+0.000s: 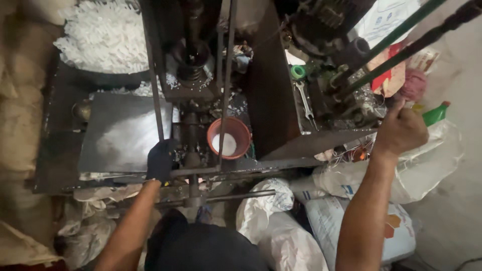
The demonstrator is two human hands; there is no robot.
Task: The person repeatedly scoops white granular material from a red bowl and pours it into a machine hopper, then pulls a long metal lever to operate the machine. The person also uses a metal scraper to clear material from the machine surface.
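My left hand (160, 160) wears a dark glove and rests on the front edge of a dark metal press machine (193, 75), beside a flat metal plate (123, 133) dusted with white powder. My right hand (400, 129) is raised at the right, fist closed around a long dark lever bar (427, 37) that slants up to the top right. A small orange bowl (229, 138) holding white material sits on the machine between the upright rods.
A heap of small white pieces (103, 32) fills a pan at the top left. A wrench (305, 104), a green tape roll (297, 72) and a green bottle (436, 113) lie at the right. White sacks (281, 236) crowd the floor below.
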